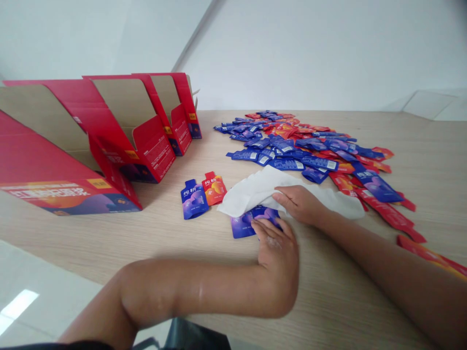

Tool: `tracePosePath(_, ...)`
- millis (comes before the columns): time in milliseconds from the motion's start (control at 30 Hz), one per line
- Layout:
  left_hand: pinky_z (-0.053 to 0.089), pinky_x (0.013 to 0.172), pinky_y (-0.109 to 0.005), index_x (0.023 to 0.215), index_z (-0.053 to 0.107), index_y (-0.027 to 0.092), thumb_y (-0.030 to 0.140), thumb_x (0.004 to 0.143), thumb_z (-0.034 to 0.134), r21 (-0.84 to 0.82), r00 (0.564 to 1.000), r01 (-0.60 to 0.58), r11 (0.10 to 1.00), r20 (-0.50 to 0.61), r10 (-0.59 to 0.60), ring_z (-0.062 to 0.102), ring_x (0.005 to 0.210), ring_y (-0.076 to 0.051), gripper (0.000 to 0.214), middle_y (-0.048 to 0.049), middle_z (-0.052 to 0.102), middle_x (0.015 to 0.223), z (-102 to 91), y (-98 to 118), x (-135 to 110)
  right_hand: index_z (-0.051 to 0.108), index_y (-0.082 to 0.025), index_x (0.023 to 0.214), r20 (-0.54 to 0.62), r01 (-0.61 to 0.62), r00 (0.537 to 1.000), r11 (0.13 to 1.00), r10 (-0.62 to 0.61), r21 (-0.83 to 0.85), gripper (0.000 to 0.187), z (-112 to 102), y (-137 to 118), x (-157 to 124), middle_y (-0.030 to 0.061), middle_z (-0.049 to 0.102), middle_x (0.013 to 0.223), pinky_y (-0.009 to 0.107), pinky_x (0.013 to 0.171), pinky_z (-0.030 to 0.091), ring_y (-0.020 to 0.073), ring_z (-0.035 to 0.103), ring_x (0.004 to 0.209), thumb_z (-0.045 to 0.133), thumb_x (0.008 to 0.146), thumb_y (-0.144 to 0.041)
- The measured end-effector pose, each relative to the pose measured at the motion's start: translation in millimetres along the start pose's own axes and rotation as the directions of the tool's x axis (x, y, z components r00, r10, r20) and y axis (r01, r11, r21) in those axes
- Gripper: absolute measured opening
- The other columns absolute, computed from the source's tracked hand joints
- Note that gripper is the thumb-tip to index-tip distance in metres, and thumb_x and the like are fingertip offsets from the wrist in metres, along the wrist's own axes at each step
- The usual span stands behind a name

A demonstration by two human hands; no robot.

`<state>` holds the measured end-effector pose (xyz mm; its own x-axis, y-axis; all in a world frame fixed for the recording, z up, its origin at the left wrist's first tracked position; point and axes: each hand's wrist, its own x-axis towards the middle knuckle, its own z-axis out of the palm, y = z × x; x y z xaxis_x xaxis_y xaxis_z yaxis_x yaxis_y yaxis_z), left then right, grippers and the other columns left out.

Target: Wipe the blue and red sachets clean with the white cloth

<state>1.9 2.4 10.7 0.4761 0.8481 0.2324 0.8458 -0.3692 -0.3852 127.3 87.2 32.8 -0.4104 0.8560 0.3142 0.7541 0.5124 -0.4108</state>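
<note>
My left hand (pixel 276 245) lies with its fingers stretched out over blue pouches (pixel 242 227), pressing on them against the table. A white cloth (pixel 251 188) is gripped in my right hand (pixel 301 205), its fingers closed on the near edge. The cloth spreads to both sides of that hand and covers the upper part of the blue pouches, so their tops are hidden. Just to the left, a single blue pouch (pixel 194 200) and a red-orange pouch (pixel 214 189) lie flat side by side.
A large pile of blue and red pouches (pixel 288 146) spreads across the back and right of the wooden table (pixel 204 243). On the left stand several open red boxes (pixel 153 150) in a row. Behind the table rises a white wall (pixel 310 53).
</note>
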Motion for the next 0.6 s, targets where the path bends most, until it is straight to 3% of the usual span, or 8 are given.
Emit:
tracePosePath(167, 0.045, 0.084, -0.056, 0.115, 0.053, 0.001, 0.012, 0.082, 0.044, -0.017, 1.000, -0.001, 1.000, -0.015, 0.000, 0.061, 0.097, -0.034, 0.036, -0.0315, 0.062, 0.104, 2.0, 0, 0, 0.056, -0.018, 0.071, -0.067, 0.002, 0.998, 0.997, 0.003, 0.082, 0.040, -8, -10, -4, 0.0031, 0.061, 0.067, 0.025, 0.060, 0.036, 0.0158, 0.053, 0.064, 0.032, 0.092, -0.042)
tracePosePath(367, 0.044, 0.085, -0.056, 0.108, 0.057, 0.001, 0.019, 0.084, 0.043, 0.020, 0.999, 0.001, 1.000, -0.045, 0.000, 0.060, 0.097, -0.036, 0.033, -0.0303, 0.063, 0.102, 3.5, 1, -1, 0.058, -0.017, 0.073, 0.088, 0.045, 0.994, 0.982, -0.062, 0.182, 0.043, -4, -23, -5, 0.0016, 0.062, 0.067, 0.025, 0.060, 0.039, 0.0144, 0.054, 0.062, 0.030, 0.093, -0.042)
tracePosePath(467, 0.044, 0.085, -0.056, 0.111, 0.056, 0.003, 0.016, 0.083, 0.043, 0.037, 1.000, -0.001, 0.999, -0.023, 0.002, 0.061, 0.096, -0.035, 0.033, -0.0305, 0.062, 0.103, 3.4, 1, -1, 0.060, -0.017, 0.076, 0.056, 0.041, 0.997, 0.993, -0.048, 0.114, 0.042, 2, -7, -1, 0.0047, 0.065, 0.073, 0.028, 0.073, 0.042, 0.0185, 0.059, 0.075, 0.031, 0.092, -0.042)
tracePosePath(600, 0.045, 0.084, -0.055, 0.116, 0.053, 0.004, 0.013, 0.083, 0.042, 0.051, 1.000, -0.005, 0.999, -0.002, 0.006, 0.061, 0.096, -0.034, 0.036, -0.0306, 0.062, 0.104, 1.6, 0, 0, 0.062, -0.017, 0.081, 0.034, 0.079, 0.996, 0.993, -0.083, 0.088, 0.041, 0, 8, 2, 0.0073, 0.067, 0.083, 0.033, 0.091, 0.037, 0.0223, 0.059, 0.094, 0.031, 0.093, -0.040)
